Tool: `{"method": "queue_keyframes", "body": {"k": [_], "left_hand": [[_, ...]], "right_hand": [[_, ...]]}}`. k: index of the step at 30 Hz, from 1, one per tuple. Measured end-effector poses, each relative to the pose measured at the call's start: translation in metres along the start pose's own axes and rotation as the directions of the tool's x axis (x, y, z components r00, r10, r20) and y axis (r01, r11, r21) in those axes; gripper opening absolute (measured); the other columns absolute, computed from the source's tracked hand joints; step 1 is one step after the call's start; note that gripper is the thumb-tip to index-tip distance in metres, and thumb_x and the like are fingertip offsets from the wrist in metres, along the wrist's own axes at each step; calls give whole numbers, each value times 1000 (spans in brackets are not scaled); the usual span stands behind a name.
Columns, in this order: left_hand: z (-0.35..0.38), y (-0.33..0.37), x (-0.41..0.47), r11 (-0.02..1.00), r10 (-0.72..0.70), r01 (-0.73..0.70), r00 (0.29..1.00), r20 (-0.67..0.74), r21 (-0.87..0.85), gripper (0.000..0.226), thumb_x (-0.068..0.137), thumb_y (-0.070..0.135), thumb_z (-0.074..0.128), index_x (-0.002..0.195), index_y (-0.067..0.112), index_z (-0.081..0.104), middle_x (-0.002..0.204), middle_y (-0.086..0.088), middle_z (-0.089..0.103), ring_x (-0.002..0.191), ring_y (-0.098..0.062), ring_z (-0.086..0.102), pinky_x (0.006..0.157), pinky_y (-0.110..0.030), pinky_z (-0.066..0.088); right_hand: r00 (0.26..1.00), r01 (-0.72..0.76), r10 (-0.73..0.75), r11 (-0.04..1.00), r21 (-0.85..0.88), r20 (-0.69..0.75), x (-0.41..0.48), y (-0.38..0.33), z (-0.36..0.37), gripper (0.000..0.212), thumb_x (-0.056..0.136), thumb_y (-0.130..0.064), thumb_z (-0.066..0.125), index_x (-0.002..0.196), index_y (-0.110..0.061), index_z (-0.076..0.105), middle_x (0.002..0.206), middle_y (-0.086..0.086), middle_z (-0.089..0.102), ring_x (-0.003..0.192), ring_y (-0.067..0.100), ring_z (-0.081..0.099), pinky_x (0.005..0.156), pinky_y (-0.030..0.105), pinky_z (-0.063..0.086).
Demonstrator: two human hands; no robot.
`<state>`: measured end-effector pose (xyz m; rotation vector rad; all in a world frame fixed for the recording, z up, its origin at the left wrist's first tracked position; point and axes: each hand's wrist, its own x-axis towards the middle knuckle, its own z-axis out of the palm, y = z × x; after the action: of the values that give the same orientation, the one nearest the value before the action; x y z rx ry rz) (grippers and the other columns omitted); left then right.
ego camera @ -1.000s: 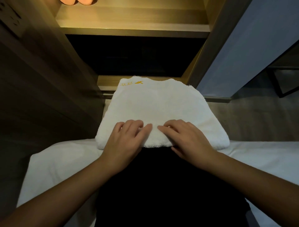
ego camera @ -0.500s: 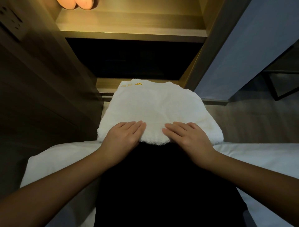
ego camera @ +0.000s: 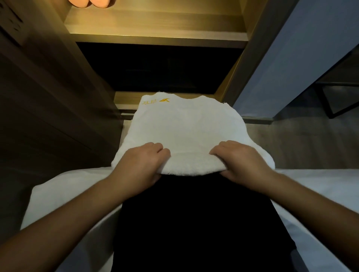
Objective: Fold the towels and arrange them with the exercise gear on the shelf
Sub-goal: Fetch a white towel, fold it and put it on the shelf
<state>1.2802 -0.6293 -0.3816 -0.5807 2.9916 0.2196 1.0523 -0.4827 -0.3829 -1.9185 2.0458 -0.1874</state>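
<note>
Left grip [ego camera: 142,165] and right grip [ego camera: 241,162], flat on folded white towel [ego camera: 186,128] a moment ago, now both pinch its near edge. Towel at far edge of bed [ego camera: 58,194], before lit shelf [ego camera: 159,27]. Folding looks done; lift to shelf likely next.

A white-sheeted bed [ego camera: 64,196] spans the near edge. Beyond it, a wooden unit's lit upper shelf [ego camera: 155,29] carries two peach-coloured rounded objects [ego camera: 91,2] at its back left. The lower shelf [ego camera: 128,98] is half hidden behind a folded white towel [ego camera: 184,126].
</note>
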Motion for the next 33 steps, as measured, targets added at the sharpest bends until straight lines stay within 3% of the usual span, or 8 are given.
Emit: {"method": "queue_keyframes", "body": {"k": [5, 9, 11, 17, 21, 28, 31, 33], "left_hand": [[-50, -21, 16, 916, 124, 61, 896, 427, -396, 32, 76, 35, 69, 108, 31, 66, 99, 13, 68, 91, -4, 61, 80, -30, 51], [-67, -36, 33, 639, 474, 302, 571, 671, -708, 39, 79, 28, 72, 114, 11, 67, 110, -4, 71, 101, -22, 68, 86, -43, 56], [-69, -49, 45, 578, 515, 395, 503, 695, -714, 45, 79, 27, 72, 118, 5, 65, 115, -11, 70, 104, -28, 68, 85, -40, 56], [-68, -89, 82, 696, 246, 367, 685, 686, -617, 38, 85, 43, 69, 118, 24, 62, 111, 3, 72, 98, -17, 71, 78, -30, 57], [-36, -97, 100, 836, -59, 334, 843, 535, -434, 20, 89, 47, 63, 103, 32, 62, 100, 10, 68, 92, -11, 66, 81, -30, 52], [-25, -104, 93, 796, -157, 271, 956, 248, -542, 15, 86, 45, 66, 99, 43, 59, 100, 18, 65, 93, -4, 61, 84, -36, 53], [-22, -96, 91, 900, -236, 247, 969, 74, -359, 32, 89, 49, 61, 118, 39, 54, 111, 14, 64, 109, -18, 57, 93, -42, 46], [-17, -87, 93, 932, -272, 296, 953, 136, -210, 43, 94, 48, 53, 132, 29, 50, 127, 3, 60, 124, -25, 49, 111, -50, 29]], "right_hand": [[887, -50, -86, 958, 281, 453, 12, 11, -51, 28, 79, -38, 76, 103, -30, 65, 97, -13, 67, 89, 4, 60, 76, 25, 50], [624, -203, -353, 788, 581, 697, 23, 14, -79, 25, 85, -27, 74, 109, -22, 69, 105, -1, 72, 96, 15, 69, 77, 30, 55], [587, -252, -376, 756, 604, 716, 35, 21, -85, 26, 86, -26, 71, 110, -20, 69, 108, 2, 73, 98, 19, 70, 78, 27, 55], [793, -295, -41, 847, 442, 608, 77, 59, -88, 46, 71, -58, 72, 103, -26, 68, 101, -4, 74, 94, 19, 71, 81, 34, 58], [902, -266, 123, 914, 308, 414, 101, 77, -57, 28, 82, -55, 69, 97, -31, 64, 96, -9, 67, 94, 17, 63, 82, 35, 51], [977, -194, 136, 888, 417, 164, 104, 87, -41, 25, 77, -55, 71, 94, -42, 59, 95, -17, 65, 87, 4, 62, 72, 24, 49], [987, -158, 155, 934, 319, 36, 108, 83, -38, 25, 78, -55, 71, 94, -44, 56, 96, -20, 64, 85, 2, 60, 69, 26, 46], [986, -167, 162, 964, 207, 40, 111, 80, -30, 32, 83, -53, 68, 109, -37, 59, 105, -10, 66, 90, 11, 58, 74, 31, 46]]}}
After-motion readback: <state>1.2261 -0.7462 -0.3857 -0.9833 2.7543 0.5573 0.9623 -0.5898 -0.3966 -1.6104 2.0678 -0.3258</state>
